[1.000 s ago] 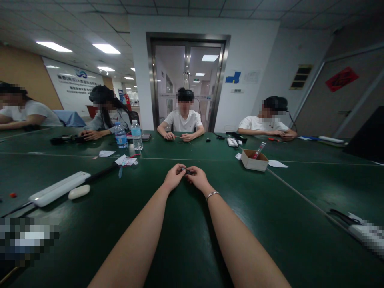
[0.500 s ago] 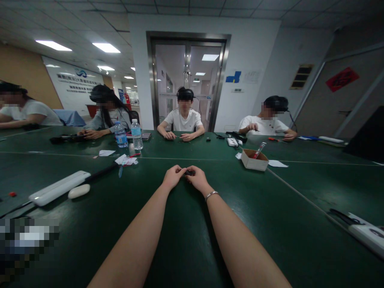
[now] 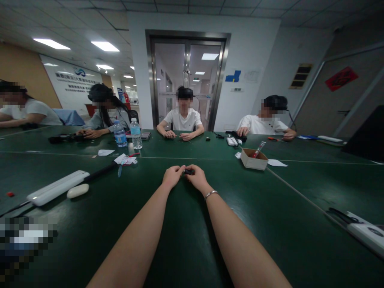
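Observation:
A small black object (image 3: 189,171) is between my hands, just above the green table (image 3: 192,224). My right hand (image 3: 197,177), with a silver bracelet at the wrist, has its fingers closed on it. Close against its left end is my left hand (image 3: 173,177), thumb and fingers pinched together; whether they hold part of the black object or something smaller is hard to make out. The underside of the object is hidden by the fingers.
A small open box (image 3: 254,161) with a red-and-clear tool stands right of my hands. Two water bottles (image 3: 136,136), paper scraps (image 3: 125,159), a white power strip (image 3: 58,188) and a white oval object (image 3: 78,191) are left. Several people sit opposite.
More of the black object shows between my hands, which have barely moved. At the right, a person's hand has moved down to the black item on the table.

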A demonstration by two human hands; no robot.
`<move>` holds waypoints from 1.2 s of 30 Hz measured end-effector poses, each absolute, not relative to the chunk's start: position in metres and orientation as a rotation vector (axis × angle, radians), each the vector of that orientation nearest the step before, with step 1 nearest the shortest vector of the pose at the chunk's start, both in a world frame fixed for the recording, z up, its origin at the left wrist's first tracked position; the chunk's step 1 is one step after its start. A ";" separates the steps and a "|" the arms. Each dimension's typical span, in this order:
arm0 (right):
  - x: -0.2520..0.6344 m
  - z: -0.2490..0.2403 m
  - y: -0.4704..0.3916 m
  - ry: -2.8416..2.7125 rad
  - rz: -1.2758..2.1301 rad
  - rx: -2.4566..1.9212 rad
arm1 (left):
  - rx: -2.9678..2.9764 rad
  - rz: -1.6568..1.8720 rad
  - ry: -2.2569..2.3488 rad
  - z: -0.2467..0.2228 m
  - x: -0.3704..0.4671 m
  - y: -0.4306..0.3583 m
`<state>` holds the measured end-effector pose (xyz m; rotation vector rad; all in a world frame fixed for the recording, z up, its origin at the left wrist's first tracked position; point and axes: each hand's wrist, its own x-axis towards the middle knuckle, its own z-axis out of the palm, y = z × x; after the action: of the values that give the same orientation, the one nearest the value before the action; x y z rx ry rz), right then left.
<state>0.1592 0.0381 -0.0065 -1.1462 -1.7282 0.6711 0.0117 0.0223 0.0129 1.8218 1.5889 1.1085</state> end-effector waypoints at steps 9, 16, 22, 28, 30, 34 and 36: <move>0.157 -0.006 0.038 -1.685 0.759 -1.071 | 1.820 1.058 1.710 0.018 0.013 0.020; 0.163 0.001 0.039 -1.380 1.174 -0.979 | 1.794 1.120 1.630 0.007 0.011 0.027; 0.168 0.000 0.043 -1.251 1.272 -0.971 | 1.787 1.262 1.249 -0.002 0.009 0.035; 0.167 -0.001 0.045 -1.253 1.289 -0.961 | 1.676 1.297 1.238 -0.006 0.009 0.039; 0.167 -0.001 0.045 -1.275 1.297 -0.972 | 1.643 1.270 1.305 -0.007 0.009 0.040; 0.168 0.000 0.044 -1.293 1.318 -0.967 | 1.679 1.319 1.313 -0.006 0.009 0.040; 0.168 0.000 0.044 -1.280 1.324 -0.954 | 1.653 1.335 1.279 -0.007 0.010 0.041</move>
<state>0.1678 0.0441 -0.0004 -0.9543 -1.2797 1.3244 0.0095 0.0408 -0.0067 1.6528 1.2793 1.3350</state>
